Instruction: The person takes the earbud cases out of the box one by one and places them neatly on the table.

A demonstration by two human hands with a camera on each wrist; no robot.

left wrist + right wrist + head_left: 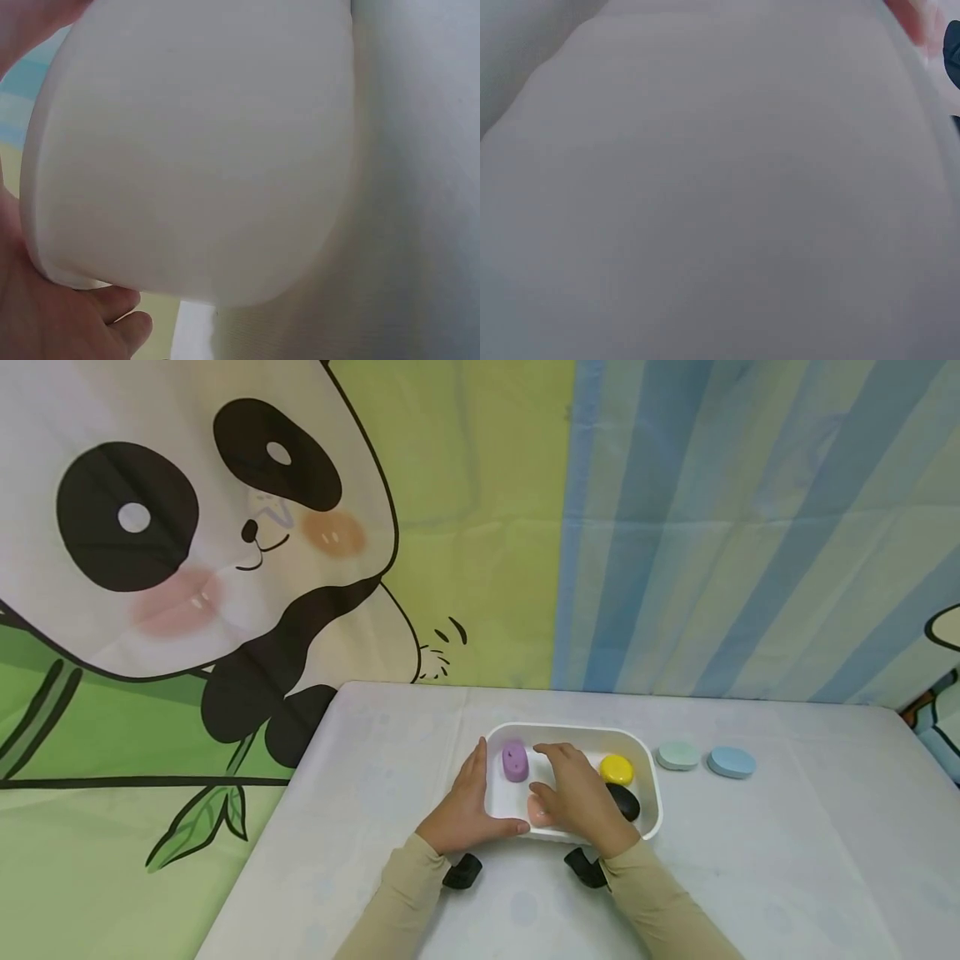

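A white plastic tray [577, 731] with rounded corners sits on the table. My left hand [468, 810] holds its near left corner, thumb along the front rim and fingers along the left side; the left wrist view shows the tray wall [202, 150] close up. Over the middle of the tray is my right hand [583, 793], its thumb and forefinger apart with nothing seen between them. Beneath it lies a partly covered pink rounded piece [537, 812]. A purple oblong piece [515, 761], a yellow round piece [616, 769] and a black oval piece [624, 802] also lie inside.
A pale green oval piece [678, 756] and a blue oval piece [731, 762] lie on the white-covered table [795, 860], right of the tray. Behind the table's far edge hangs a printed panda cloth [480, 527]. Black wrist devices [462, 872] sit below both wrists.
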